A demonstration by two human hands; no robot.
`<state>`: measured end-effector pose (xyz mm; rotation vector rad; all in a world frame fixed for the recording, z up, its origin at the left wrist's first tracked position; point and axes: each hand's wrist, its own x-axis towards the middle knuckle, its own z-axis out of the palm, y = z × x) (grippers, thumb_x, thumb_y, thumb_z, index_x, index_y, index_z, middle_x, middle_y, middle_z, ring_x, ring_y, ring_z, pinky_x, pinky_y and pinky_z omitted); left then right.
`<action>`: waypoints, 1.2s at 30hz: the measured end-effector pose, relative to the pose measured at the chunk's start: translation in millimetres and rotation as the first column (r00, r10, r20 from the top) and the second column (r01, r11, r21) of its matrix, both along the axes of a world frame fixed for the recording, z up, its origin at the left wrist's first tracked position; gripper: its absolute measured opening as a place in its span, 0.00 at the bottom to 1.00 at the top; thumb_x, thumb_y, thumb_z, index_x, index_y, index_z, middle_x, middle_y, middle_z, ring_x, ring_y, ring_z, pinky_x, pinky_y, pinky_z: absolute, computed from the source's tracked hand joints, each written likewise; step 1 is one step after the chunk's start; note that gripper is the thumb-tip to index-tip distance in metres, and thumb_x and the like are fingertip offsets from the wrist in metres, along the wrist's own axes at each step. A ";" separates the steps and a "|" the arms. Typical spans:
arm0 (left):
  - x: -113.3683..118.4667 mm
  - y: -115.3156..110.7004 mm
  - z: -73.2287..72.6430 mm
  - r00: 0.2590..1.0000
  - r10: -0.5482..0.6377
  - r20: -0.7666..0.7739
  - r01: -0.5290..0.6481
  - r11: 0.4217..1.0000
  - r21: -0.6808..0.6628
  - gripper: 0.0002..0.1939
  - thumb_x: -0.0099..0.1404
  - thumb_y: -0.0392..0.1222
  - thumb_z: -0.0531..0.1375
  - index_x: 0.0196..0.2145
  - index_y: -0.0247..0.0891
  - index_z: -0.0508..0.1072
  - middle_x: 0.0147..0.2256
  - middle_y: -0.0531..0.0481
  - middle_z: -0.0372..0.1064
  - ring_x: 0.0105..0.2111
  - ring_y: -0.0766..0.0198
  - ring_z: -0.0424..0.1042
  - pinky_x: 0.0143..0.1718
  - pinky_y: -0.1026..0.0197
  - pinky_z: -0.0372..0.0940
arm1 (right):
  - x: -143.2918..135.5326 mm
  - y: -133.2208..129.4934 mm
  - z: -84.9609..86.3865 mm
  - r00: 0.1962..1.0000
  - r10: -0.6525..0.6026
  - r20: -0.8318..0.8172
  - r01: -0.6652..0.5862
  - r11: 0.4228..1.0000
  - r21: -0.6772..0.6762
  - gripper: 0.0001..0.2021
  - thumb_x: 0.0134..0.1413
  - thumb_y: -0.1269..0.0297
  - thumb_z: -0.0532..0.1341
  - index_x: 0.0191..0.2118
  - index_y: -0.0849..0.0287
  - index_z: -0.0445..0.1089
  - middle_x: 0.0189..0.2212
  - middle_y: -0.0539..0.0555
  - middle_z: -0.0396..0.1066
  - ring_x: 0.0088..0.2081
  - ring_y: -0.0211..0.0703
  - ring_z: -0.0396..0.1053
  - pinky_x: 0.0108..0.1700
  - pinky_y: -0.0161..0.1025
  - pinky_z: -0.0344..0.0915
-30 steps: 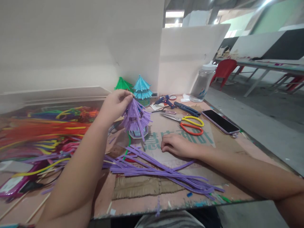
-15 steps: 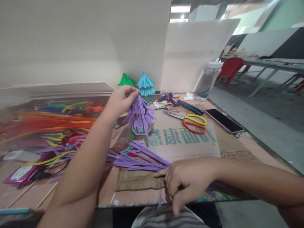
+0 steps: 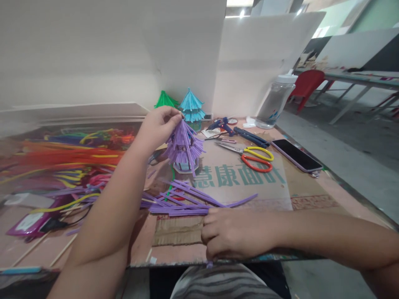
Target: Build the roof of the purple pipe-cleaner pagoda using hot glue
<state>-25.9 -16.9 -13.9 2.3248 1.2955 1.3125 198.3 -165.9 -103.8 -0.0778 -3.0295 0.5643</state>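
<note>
A small purple pagoda [image 3: 183, 145] made of pipe cleaners stands left of the table's middle, its tiered roofs fringed with strands. My left hand [image 3: 163, 126] pinches its roof peak between thumb and fingers. Below it lies a loose pile of purple pipe cleaners [image 3: 183, 199]. At the right end of that pile, near the table's front edge, is my right hand [image 3: 226, 232], its fingers curled downward and closed. What those fingers hold, if anything, is hidden. One pipe cleaner [image 3: 245, 201] sticks out to the right just above this hand. Beside it lies a strip of corrugated cardboard [image 3: 177, 231].
Behind stand a green pagoda [image 3: 166, 99] and a blue pagoda [image 3: 190, 104]. Scissors [image 3: 249, 155], a glue gun [image 3: 222, 125], dark-handled pliers [image 3: 252, 137], a phone [image 3: 296, 155] and a water bottle [image 3: 277, 99] lie or stand rightward. Coloured pipe cleaners [image 3: 68, 158] heap at left.
My right hand's fingers have gone from a pointing, loosely parted pose to a closed curl, slightly higher. One purple pipe cleaner now juts out to the right. My left hand stays at the roof peak.
</note>
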 end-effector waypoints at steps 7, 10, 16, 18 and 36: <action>-0.8 2.3 -0.3 1.000 -0.007 -0.007 0.007 1.000 0.012 0.12 0.65 0.45 0.57 0.36 0.35 0.76 0.34 0.49 0.74 0.34 0.61 0.70 0.38 0.60 0.62 | 14.9 7.6 36.0 0.998 0.024 0.050 -0.003 0.918 -0.397 0.09 0.66 0.64 0.59 0.37 0.60 0.76 0.35 0.54 0.77 0.39 0.37 0.72 0.43 0.31 0.63; -1.1 4.1 -1.3 0.999 -0.035 0.007 0.035 0.999 0.007 0.13 0.65 0.45 0.56 0.36 0.34 0.76 0.34 0.48 0.74 0.35 0.60 0.70 0.39 0.60 0.62 | 22.7 4.0 52.9 0.974 0.143 0.178 -0.049 0.892 -0.450 0.11 0.67 0.63 0.57 0.40 0.59 0.76 0.36 0.55 0.79 0.40 0.37 0.75 0.40 0.30 0.64; -1.7 4.9 -1.5 0.996 -0.062 0.065 0.063 0.998 -0.014 0.13 0.66 0.46 0.56 0.37 0.34 0.75 0.36 0.47 0.74 0.38 0.59 0.71 0.41 0.59 0.63 | 29.2 29.1 82.9 0.928 -0.372 -0.017 0.356 0.899 -0.256 0.13 0.67 0.59 0.58 0.35 0.60 0.76 0.30 0.53 0.76 0.34 0.38 0.71 0.38 0.33 0.63; -0.7 3.0 -0.8 0.992 -0.086 0.088 0.089 0.995 -0.036 0.13 0.66 0.47 0.56 0.38 0.34 0.75 0.37 0.46 0.74 0.38 0.59 0.72 0.42 0.59 0.63 | 29.4 51.1 92.6 0.832 -0.540 -0.127 0.523 0.840 -0.147 0.12 0.66 0.61 0.57 0.36 0.60 0.75 0.31 0.53 0.75 0.33 0.39 0.70 0.36 0.35 0.62; 5.4 -9.2 5.3 0.994 -0.108 -0.025 0.106 0.991 -0.079 0.15 0.67 0.50 0.58 0.37 0.36 0.78 0.40 0.45 0.77 0.43 0.57 0.74 0.48 0.58 0.66 | 27.8 127.6 82.2 0.536 -0.746 -0.394 0.770 0.624 -0.135 0.10 0.62 0.60 0.58 0.37 0.60 0.73 0.30 0.52 0.74 0.32 0.39 0.69 0.34 0.36 0.58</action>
